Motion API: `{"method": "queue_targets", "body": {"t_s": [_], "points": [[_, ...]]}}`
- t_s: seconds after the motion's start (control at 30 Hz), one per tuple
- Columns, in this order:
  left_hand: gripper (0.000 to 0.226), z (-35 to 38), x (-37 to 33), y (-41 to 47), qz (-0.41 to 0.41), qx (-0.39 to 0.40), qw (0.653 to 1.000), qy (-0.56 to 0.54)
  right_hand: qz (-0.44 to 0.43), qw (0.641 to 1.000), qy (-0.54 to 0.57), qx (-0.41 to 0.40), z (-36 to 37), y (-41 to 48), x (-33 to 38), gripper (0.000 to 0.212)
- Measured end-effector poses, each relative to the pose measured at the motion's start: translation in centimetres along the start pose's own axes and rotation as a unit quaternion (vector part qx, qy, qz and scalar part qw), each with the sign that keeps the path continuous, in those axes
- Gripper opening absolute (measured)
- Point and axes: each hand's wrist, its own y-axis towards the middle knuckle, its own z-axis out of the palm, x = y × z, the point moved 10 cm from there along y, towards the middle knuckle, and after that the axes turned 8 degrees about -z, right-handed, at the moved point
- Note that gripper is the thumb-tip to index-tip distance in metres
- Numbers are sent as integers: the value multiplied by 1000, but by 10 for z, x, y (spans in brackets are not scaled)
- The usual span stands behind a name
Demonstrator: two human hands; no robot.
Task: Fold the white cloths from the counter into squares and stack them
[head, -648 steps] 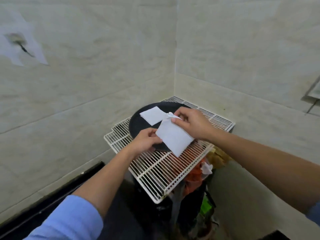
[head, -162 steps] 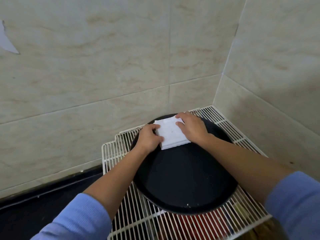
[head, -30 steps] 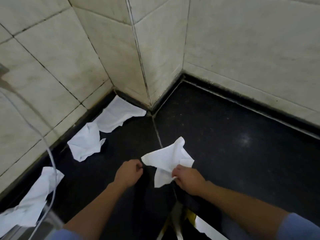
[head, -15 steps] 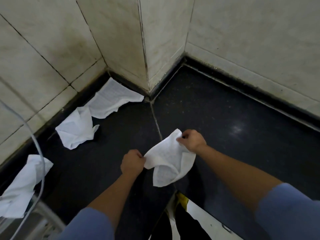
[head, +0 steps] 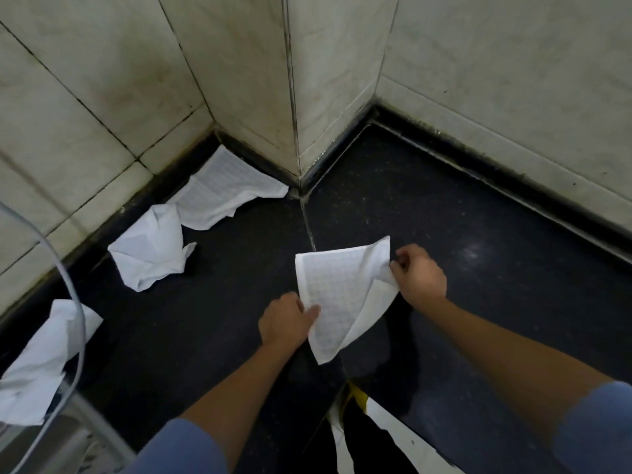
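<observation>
With the cloth [head: 333, 289] held over the table [head: 444, 206], left hand [head: 287, 321] fingers clamped on its left edge and right hand [head: 420, 276] fingers pinching its crumpled right edge, I'd judge it best to pull it taut, lay it flat, then match corners before creasing.

Tiled wall [head: 478, 63] behind; grey cable [head: 82, 336] arcing at left edge.

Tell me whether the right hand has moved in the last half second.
Yes. The right hand, pinching the white cloth, has shifted rightward, farther from the counter seam, spreading the cloth open.
</observation>
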Motion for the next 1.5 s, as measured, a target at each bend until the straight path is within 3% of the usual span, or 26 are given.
{"method": "queue_targets", "body": {"t_s": [0.1,0.2,0.3,0.37,0.43,0.53,0.6,0.73,0.8,0.93,1.0,1.07,1.23,1.5], "points": [[27,25,-2,-12,10,30,999,39,-96,986,-42,132,28,-18,14,35],[17,16,-6,-11,22,-2,998,61,-82,970,-83,212,43,-28,4,42],[13,0,-7,-7,47,-29,995,81,-122,976,-35,176,32,-36,12,22],[16,-2,-21,-15,114,-19,992,56,-176,974,10,140,20,-51,19,11],[33,13,-44,-35,209,35,976,48,-225,967,28,117,13,-72,19,11],[53,55,-60,-68,300,111,938,135,-242,964,24,105,9,-101,3,15],[39,74,-57,-79,326,102,918,200,-251,962,12,104,10,-116,-10,18],[4,79,-42,-84,359,45,909,208,-310,940,-59,127,18,-138,-27,22],[16,76,-30,-86,380,31,901,207,-334,928,-95,136,21,-144,-32,21],[19,69,-7,-93,376,66,901,207,-333,921,-115,167,25,-149,-34,17],[5,60,-2,-92,351,87,914,182,-301,927,-110,196,22,-144,-35,8],[14,46,-2,-87,317,106,934,130,-251,941,-93,208,12,-132,-37,9],[15,-17,-28,-45,235,36,971,4,-188,971,-44,141,-20,-76,-12,11],[15,-25,-47,22,162,5,987,9,-91,983,-85,135,5,-13,-6,22]]}}
